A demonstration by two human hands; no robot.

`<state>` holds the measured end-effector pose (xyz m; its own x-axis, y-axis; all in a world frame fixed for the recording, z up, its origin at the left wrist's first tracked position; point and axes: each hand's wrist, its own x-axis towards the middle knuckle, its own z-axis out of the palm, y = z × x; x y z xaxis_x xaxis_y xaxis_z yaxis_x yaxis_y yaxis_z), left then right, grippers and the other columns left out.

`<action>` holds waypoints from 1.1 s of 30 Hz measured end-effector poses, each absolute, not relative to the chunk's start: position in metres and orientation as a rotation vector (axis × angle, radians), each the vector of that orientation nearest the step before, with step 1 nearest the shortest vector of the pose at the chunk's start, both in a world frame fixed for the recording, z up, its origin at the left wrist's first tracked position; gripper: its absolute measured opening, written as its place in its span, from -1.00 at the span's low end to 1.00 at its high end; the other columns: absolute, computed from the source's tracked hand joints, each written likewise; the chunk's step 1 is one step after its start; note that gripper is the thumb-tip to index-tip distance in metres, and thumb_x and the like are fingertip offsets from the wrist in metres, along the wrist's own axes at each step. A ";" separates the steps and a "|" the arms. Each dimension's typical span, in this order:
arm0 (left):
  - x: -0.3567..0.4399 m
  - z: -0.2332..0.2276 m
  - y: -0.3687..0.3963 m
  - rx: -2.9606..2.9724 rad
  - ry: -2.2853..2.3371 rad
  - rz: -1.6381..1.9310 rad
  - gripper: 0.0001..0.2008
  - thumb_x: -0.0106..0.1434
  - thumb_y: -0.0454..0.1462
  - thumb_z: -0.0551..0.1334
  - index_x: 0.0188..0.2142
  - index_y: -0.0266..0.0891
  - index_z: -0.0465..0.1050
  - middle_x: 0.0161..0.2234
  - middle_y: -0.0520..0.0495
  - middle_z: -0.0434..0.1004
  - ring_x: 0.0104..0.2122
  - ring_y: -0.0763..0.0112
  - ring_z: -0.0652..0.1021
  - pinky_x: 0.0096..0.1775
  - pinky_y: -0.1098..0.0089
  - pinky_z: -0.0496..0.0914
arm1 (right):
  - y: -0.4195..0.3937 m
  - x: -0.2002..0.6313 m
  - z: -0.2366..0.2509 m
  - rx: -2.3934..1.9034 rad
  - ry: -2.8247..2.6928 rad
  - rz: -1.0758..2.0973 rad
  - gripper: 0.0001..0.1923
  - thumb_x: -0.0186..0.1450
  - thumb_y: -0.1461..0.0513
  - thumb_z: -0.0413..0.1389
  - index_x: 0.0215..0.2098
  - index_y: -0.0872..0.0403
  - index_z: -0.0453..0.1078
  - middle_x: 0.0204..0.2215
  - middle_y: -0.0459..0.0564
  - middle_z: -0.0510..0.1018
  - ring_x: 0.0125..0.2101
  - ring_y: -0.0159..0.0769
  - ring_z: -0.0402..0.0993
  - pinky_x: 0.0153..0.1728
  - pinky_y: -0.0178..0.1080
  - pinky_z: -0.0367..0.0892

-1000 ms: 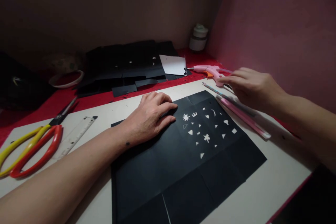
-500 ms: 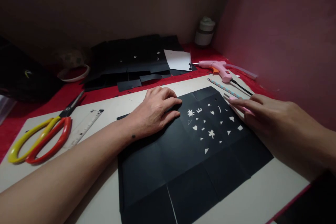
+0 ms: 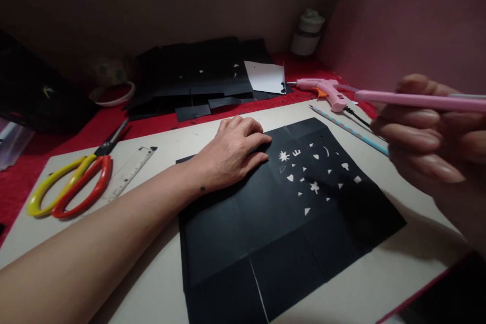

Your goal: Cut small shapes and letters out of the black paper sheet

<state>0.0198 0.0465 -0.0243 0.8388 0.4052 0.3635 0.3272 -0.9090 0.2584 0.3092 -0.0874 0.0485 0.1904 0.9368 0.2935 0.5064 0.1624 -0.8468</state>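
Black paper [image 3: 288, 233] is laid flat on the desk [image 3: 379, 283], small shapes cut through it. Left hand [image 3: 233, 154] is pressed flat on the paper's far-left part, fingers together. Pink pen [image 3: 417, 100] is pinched in the right hand [image 3: 429, 142], raised above the paper's right edge. Scissors [image 3: 72, 190] and ruler [image 3: 127, 174] are left of the paper.

dim room, wide-angle edge distortion, near hand blurred.

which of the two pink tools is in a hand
The slim pink craft knife, lifted in the right hand. The pink glue gun lies untouched on the red cloth behind.
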 end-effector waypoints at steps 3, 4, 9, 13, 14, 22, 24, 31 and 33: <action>0.020 -0.025 0.046 2.836 0.569 0.620 -0.68 0.51 -0.19 0.23 0.12 -0.32 0.57 0.01 -0.30 0.53 -0.02 0.05 0.47 0.13 -0.04 0.34 | -0.077 0.281 0.052 -1.292 -1.090 1.019 -0.77 0.17 0.02 0.44 -0.42 -0.11 0.53 -0.56 -0.18 0.38 -0.57 -0.44 0.38 -0.64 -0.31 0.16; 0.020 -0.025 0.046 2.837 0.570 0.622 -0.68 0.51 -0.19 0.23 0.12 -0.32 0.57 0.02 -0.30 0.53 -0.01 0.05 0.47 0.13 -0.04 0.34 | -0.074 0.274 0.052 -1.286 -1.028 1.076 -0.69 0.18 0.05 0.45 -0.52 -0.06 0.45 -0.61 -0.22 0.29 -0.63 -0.51 0.30 -0.67 -0.35 0.10; 0.019 -0.023 0.044 2.847 0.571 0.621 -0.67 0.51 -0.19 0.22 0.13 -0.33 0.56 0.02 -0.31 0.53 0.00 0.04 0.47 0.12 -0.04 0.35 | -0.056 0.258 0.045 -1.287 -1.013 1.322 -0.82 0.18 0.12 0.29 -0.28 -0.02 0.67 -0.49 -0.06 0.68 -0.53 -0.28 0.64 -0.63 -0.32 0.40; 0.019 -0.022 0.043 2.859 0.572 0.610 -0.67 0.51 -0.19 0.22 0.13 -0.34 0.56 0.01 -0.31 0.54 -0.03 0.04 0.48 0.11 -0.05 0.36 | -0.051 0.253 0.032 -1.298 -1.005 1.436 -0.86 0.11 0.16 0.38 -0.37 0.00 0.60 -0.53 -0.06 0.69 -0.59 -0.30 0.62 -0.67 -0.35 0.41; 0.019 -0.022 0.043 2.863 0.573 0.607 -0.66 0.51 -0.20 0.22 0.14 -0.34 0.56 0.02 -0.31 0.54 -0.03 0.04 0.48 0.11 -0.06 0.36 | -0.051 0.252 0.028 -1.306 -1.016 1.456 -0.84 0.13 0.14 0.39 -0.35 -0.01 0.59 -0.56 -0.07 0.67 -0.63 -0.31 0.60 -0.70 -0.36 0.39; 0.021 -0.018 0.039 2.925 0.575 0.579 -0.65 0.46 -0.20 0.29 0.13 -0.37 0.58 0.03 -0.36 0.56 0.00 -0.06 0.51 0.11 -0.12 0.38 | -0.056 0.252 0.006 -1.383 -1.224 1.377 -0.77 0.24 0.05 0.44 -0.28 -0.07 0.55 -0.46 -0.11 0.73 -0.52 -0.32 0.66 -0.62 -0.39 0.47; 0.021 -0.016 0.037 2.941 0.580 0.565 -0.67 0.46 -0.22 0.29 0.11 -0.37 0.58 0.03 -0.35 0.57 0.01 -0.09 0.52 0.11 -0.15 0.38 | -0.057 0.254 0.002 -1.407 -1.256 1.325 -0.77 0.25 0.02 0.43 -0.30 -0.07 0.55 -0.46 -0.13 0.71 -0.54 -0.35 0.61 -0.63 -0.37 0.46; 0.023 -0.017 0.031 2.933 0.577 0.599 -0.57 0.47 -0.10 0.28 0.10 -0.45 0.56 0.05 -0.43 0.55 0.02 -0.18 0.54 0.10 -0.17 0.42 | -0.062 0.258 0.011 -1.578 -1.470 1.098 -0.84 0.25 0.10 0.39 -0.40 -0.06 0.54 -0.56 -0.14 0.59 -0.61 -0.38 0.46 -0.67 -0.36 0.35; 0.023 -0.019 0.031 2.901 0.554 0.598 -0.49 0.48 -0.04 0.26 0.13 -0.49 0.54 0.09 -0.46 0.54 0.07 -0.22 0.54 0.12 -0.19 0.42 | -0.061 0.259 0.014 -1.581 -1.607 1.022 -0.83 0.26 0.07 0.35 -0.40 -0.06 0.56 -0.52 -0.11 0.62 -0.61 -0.37 0.46 -0.68 -0.35 0.30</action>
<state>0.0230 0.0310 -0.0187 0.8543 0.3779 0.3569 0.3271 -0.9245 0.1959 0.2589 -0.0615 0.0143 -0.0575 0.9959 -0.0702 0.4856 -0.0336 -0.8735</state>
